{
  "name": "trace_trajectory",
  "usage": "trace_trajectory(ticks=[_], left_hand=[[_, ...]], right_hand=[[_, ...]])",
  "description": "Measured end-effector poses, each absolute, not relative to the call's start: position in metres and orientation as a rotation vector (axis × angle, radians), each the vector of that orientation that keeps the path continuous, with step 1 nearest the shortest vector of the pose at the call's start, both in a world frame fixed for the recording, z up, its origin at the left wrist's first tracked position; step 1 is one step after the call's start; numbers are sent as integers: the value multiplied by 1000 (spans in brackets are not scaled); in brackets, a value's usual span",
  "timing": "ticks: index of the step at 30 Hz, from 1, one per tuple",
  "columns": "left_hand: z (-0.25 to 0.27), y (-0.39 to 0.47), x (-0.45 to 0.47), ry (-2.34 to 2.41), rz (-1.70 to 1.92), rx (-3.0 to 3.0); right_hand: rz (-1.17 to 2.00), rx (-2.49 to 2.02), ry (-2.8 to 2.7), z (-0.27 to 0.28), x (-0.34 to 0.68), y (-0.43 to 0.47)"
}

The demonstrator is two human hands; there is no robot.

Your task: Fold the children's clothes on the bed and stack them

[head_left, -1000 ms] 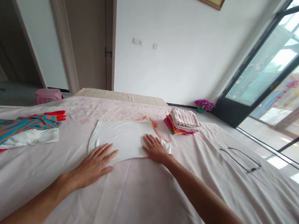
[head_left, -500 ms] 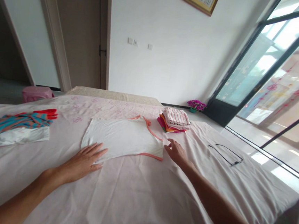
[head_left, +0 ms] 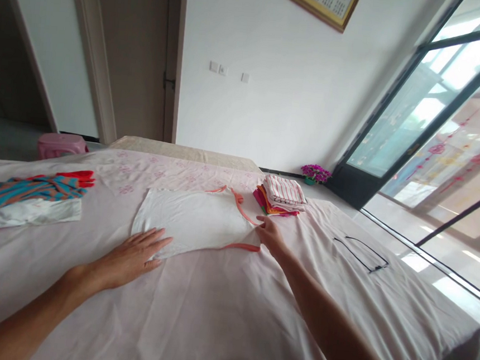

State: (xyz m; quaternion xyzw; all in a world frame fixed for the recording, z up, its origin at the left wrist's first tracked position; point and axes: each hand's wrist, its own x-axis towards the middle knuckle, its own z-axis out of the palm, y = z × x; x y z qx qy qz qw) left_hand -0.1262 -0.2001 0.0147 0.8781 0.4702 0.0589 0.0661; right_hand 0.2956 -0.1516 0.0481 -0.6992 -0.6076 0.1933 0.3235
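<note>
A small white cloth top with orange-red trim (head_left: 197, 218) lies spread flat on a pale pink, floral-patterned bedsheet (head_left: 210, 323), between the person's two hands, which are well apart. The left hand (head_left: 135, 256) lies palm down with its fingers extended over the near corner of the top's plain end. The right hand (head_left: 271, 236) is at the trimmed end, its fingers bent and touching the edge; whether they pinch the cloth, I cannot tell. Just beyond the right hand stands a folded stack of fabric, red-and-white striped on top with orange and magenta below (head_left: 284, 195). Black-framed eyeglasses (head_left: 378, 267) lie open farther right, and a loose heap of teal-and-brown striped, red and white clothes (head_left: 28, 198) lies at the left.
</note>
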Motion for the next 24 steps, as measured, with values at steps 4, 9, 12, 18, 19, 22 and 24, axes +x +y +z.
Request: trace_trajectory(ticks=[4, 9, 12, 18, 19, 22, 24], left_hand=[[22, -202, -124, 1432, 120, 2601], [29, -203, -126, 1457, 69, 2565], [31, -204, -126, 1473, 58, 2570], [30, -204, -125, 1482, 26, 2598], [29, -204, -125, 1480, 32, 2601], [32, -205, -124, 1496, 43, 2591], [37, -208, -123, 1536, 52, 2600]], right_hand=[[703, -1626, -1470, 70, 259, -124], [1093, -1275, -1422, 84, 221, -105], [1097, -1354, -1397, 77, 222, -106], [740, -1568, -1788, 46, 231, -125], [671, -1523, -1919, 42, 230, -130], [528, -1380, -2188, 36, 231, -146], [439, -1322, -2251, 38, 237, -155]])
